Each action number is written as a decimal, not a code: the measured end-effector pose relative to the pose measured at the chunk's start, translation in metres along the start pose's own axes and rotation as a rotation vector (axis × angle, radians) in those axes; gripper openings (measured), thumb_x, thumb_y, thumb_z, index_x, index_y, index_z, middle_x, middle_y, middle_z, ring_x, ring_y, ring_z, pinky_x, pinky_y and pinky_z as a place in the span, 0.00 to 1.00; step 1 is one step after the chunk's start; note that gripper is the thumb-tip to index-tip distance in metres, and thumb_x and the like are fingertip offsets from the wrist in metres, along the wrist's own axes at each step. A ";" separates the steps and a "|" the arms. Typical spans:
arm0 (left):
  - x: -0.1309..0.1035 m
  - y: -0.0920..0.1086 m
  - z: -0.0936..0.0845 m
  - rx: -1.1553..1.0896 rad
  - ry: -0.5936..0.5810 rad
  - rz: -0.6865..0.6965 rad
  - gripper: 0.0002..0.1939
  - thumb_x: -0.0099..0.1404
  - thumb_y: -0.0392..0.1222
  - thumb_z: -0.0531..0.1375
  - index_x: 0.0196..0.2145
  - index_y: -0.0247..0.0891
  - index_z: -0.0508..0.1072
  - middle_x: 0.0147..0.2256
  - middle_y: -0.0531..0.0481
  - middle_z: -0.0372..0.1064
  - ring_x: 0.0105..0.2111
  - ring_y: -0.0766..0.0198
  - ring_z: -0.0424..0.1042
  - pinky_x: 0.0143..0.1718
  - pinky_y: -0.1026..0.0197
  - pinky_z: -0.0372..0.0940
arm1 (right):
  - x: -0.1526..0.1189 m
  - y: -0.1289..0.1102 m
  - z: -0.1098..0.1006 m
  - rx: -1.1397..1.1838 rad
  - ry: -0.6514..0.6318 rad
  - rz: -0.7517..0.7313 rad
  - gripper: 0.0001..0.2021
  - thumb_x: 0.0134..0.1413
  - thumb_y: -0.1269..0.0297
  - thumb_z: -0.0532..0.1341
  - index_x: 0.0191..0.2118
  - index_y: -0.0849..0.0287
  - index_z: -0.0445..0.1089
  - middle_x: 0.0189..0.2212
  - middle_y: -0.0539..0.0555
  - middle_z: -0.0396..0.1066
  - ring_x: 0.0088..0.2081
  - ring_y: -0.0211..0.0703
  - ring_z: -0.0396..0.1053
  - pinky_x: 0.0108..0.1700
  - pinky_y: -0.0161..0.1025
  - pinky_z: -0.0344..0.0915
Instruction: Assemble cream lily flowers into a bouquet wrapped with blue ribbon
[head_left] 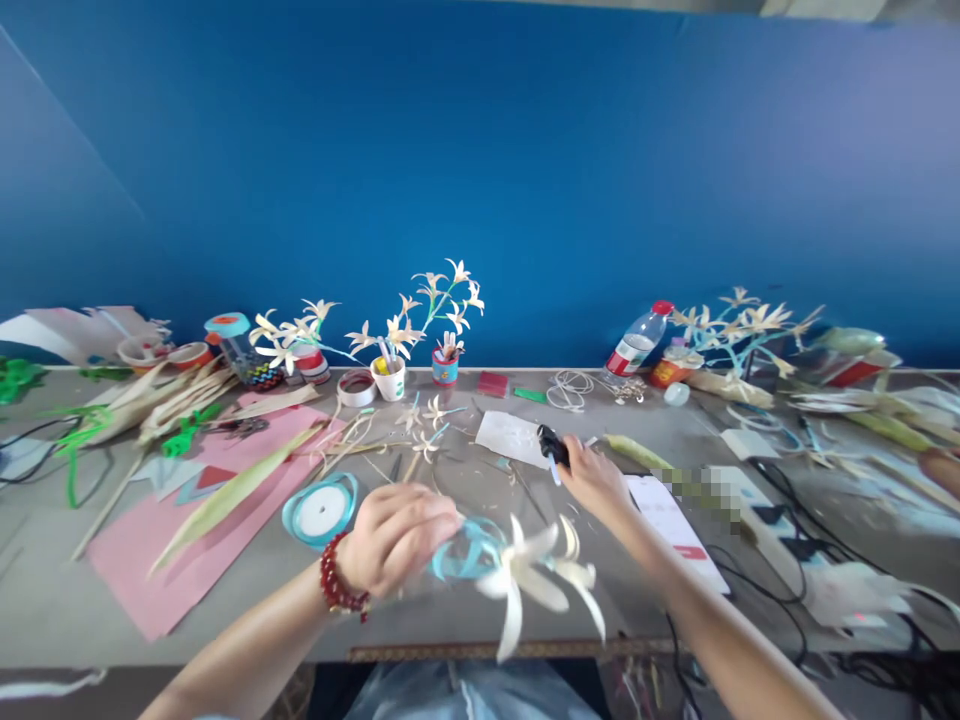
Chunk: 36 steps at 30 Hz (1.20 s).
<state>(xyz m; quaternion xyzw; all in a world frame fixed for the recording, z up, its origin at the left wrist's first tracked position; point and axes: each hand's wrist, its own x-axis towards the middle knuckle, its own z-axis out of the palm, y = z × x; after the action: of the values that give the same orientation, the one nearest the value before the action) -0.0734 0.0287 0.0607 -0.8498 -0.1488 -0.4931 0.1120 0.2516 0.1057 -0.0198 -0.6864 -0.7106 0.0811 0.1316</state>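
My left hand [405, 535], with a red bead bracelet [341, 580], is closed in a pinch on the stem end of a handmade flower spray [525, 575]. Its cream petals point toward the right, and loops of light-blue ribbon [469, 550] hang between hand and petals. Farther right, my right hand [592, 475] grips a small black tool [553, 446] with a pale, translucent end; its exact kind is unclear. That tool is over the edge of a white paper sheet [510, 437]. A blue ribbon roll [321, 510] lies to the left of my left hand.
Finished flower sprays [450, 290] stand in cups along the blue wall. Pink paper [157, 560] and dried husks [240, 490] cover the left side. A plastic bottle [637, 345] leans at the back right. A phone [675, 530] and black cables [772, 600] lie under and beyond my right forearm.
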 end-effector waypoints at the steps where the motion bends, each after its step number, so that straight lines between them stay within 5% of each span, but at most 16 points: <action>1: -0.001 0.000 0.002 -0.007 0.002 -0.090 0.08 0.68 0.30 0.56 0.42 0.35 0.72 0.31 0.43 0.80 0.30 0.60 0.79 0.34 0.59 0.75 | 0.000 0.000 0.001 -0.041 -0.006 -0.018 0.11 0.56 0.71 0.57 0.45 0.65 0.69 0.42 0.69 0.75 0.45 0.61 0.74 0.42 0.46 0.63; 5: -0.002 0.002 0.013 -0.057 -0.045 -0.366 0.08 0.69 0.30 0.54 0.43 0.38 0.70 0.33 0.45 0.78 0.33 0.61 0.78 0.35 0.61 0.72 | -0.007 -0.003 -0.011 -0.155 -0.028 -0.069 0.13 0.47 0.74 0.61 0.42 0.64 0.71 0.44 0.68 0.75 0.48 0.64 0.72 0.48 0.49 0.63; 8: 0.001 0.003 0.020 -0.090 -0.066 -0.470 0.08 0.69 0.30 0.54 0.42 0.39 0.69 0.32 0.47 0.75 0.30 0.63 0.75 0.33 0.62 0.70 | -0.022 -0.017 -0.026 -0.127 0.038 -0.100 0.13 0.50 0.70 0.61 0.44 0.62 0.71 0.46 0.67 0.74 0.49 0.64 0.71 0.51 0.53 0.63; 11: 0.003 0.005 0.028 -0.122 -0.063 -0.542 0.07 0.69 0.30 0.54 0.40 0.39 0.69 0.31 0.49 0.74 0.28 0.64 0.73 0.33 0.62 0.69 | -0.046 -0.051 -0.036 0.360 0.152 -0.229 0.10 0.58 0.64 0.59 0.44 0.59 0.70 0.44 0.62 0.75 0.47 0.57 0.72 0.49 0.49 0.66; 14: 0.006 0.010 0.037 -0.177 -0.052 -0.626 0.07 0.69 0.30 0.54 0.39 0.39 0.69 0.30 0.51 0.72 0.26 0.65 0.72 0.33 0.62 0.68 | -0.070 -0.096 -0.039 0.963 0.086 -0.339 0.11 0.64 0.59 0.58 0.49 0.55 0.69 0.45 0.58 0.76 0.47 0.51 0.74 0.48 0.45 0.70; 16: 0.009 0.015 0.041 -0.210 -0.027 -0.698 0.06 0.69 0.31 0.54 0.38 0.40 0.69 0.29 0.52 0.72 0.25 0.66 0.72 0.32 0.63 0.68 | -0.079 -0.120 -0.039 1.107 0.153 -0.325 0.10 0.61 0.58 0.63 0.46 0.55 0.70 0.43 0.56 0.75 0.45 0.49 0.74 0.47 0.42 0.70; 22: 0.010 0.027 0.048 -0.279 0.099 -0.898 0.02 0.69 0.37 0.57 0.37 0.39 0.70 0.28 0.53 0.71 0.23 0.67 0.73 0.28 0.65 0.67 | -0.079 -0.143 -0.037 1.167 0.245 -0.210 0.09 0.59 0.58 0.65 0.36 0.56 0.69 0.30 0.51 0.73 0.32 0.43 0.73 0.35 0.37 0.70; 36: 0.018 0.034 0.055 -0.983 0.379 -1.221 0.13 0.65 0.48 0.65 0.32 0.36 0.69 0.23 0.56 0.68 0.19 0.71 0.67 0.23 0.67 0.63 | -0.079 -0.142 -0.053 1.070 0.256 -0.290 0.06 0.62 0.63 0.62 0.34 0.57 0.70 0.29 0.50 0.74 0.28 0.38 0.71 0.31 0.33 0.66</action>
<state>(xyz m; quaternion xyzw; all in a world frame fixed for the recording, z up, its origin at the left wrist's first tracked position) -0.0083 0.0181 0.0485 -0.4725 -0.3313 -0.6120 -0.5407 0.1333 0.0174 0.0668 -0.4241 -0.6360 0.3270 0.5556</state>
